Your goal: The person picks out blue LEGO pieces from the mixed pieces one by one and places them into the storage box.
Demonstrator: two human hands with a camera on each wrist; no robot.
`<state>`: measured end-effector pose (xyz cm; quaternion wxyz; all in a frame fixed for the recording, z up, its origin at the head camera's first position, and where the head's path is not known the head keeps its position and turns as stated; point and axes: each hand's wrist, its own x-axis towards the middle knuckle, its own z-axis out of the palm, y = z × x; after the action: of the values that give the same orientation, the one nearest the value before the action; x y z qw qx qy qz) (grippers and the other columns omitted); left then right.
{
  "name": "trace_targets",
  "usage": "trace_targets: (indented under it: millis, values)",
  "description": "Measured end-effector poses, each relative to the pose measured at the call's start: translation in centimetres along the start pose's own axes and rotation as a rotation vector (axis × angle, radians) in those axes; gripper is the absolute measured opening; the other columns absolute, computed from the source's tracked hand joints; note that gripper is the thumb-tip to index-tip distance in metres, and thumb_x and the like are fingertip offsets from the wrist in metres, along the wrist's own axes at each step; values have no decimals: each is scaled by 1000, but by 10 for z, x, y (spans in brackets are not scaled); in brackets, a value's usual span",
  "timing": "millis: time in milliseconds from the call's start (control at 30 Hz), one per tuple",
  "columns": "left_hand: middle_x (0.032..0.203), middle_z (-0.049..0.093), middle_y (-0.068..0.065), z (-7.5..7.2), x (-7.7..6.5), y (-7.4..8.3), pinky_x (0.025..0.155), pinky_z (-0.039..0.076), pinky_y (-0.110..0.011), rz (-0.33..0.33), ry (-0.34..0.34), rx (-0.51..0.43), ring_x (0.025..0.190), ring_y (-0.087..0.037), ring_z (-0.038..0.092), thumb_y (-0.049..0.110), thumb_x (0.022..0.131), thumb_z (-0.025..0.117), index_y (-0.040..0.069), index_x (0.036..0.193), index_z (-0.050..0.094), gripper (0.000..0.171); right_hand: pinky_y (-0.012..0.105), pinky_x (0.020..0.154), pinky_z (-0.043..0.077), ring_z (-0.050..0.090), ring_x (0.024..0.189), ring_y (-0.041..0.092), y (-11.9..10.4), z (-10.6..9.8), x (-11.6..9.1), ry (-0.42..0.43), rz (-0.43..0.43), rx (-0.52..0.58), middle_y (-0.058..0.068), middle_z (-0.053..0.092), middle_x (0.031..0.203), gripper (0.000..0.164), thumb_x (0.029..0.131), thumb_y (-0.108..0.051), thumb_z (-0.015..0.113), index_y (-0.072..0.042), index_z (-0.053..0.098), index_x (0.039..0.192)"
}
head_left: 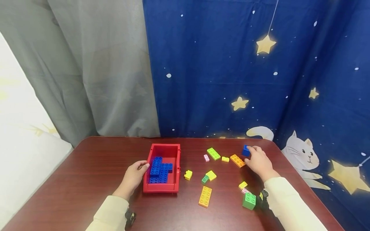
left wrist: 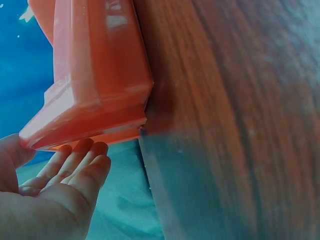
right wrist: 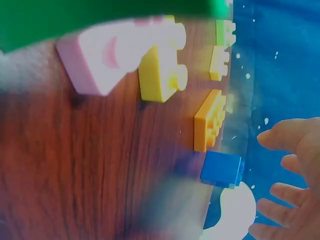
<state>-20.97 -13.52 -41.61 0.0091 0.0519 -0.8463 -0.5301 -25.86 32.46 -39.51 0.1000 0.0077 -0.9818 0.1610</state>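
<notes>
My left hand (head_left: 135, 175) holds the left rim of a red box (head_left: 160, 188), thumb on the edge and fingers along the outside; the left wrist view shows this too. Several blue bricks (head_left: 156, 171) lie inside the box. Far right on the table, my right hand (head_left: 258, 162) reaches over beside a blue brick (head_left: 245, 150). In the right wrist view its fingers are spread and apart from that blue brick (right wrist: 221, 169). An orange brick (head_left: 237, 161) lies just left of the right hand.
Between box and right arm lie loose bricks: lime (head_left: 213, 153), yellow (head_left: 188, 175), small green (head_left: 205, 179), yellow-orange (head_left: 205, 196) and pink (head_left: 206, 158). A larger green brick (head_left: 249, 201) stands close to the right sleeve. Curtains (head_left: 202, 80) hang behind the table (head_left: 95, 170).
</notes>
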Motion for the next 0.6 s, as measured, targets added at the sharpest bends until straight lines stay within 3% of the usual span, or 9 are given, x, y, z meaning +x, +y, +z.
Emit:
trace_targets:
  millis: [233,600]
  values:
    - [131,54,-27,0,-1,1,97,47,-52,-2,7,0,119,-43,53,28,101,50,-2,136,48,46,66,95,41,41,121,52,10,1,10,-37,33,28,34,37,135,61,87,-15,66,7,41,138]
    - [128,57,-27,1,-1,0,95,49,-50,11,21,6,116,-41,56,24,100,51,-3,134,50,44,68,93,42,41,118,55,24,2,31,-86,-22,-26,37,39,135,60,86,-14,66,9,42,136]
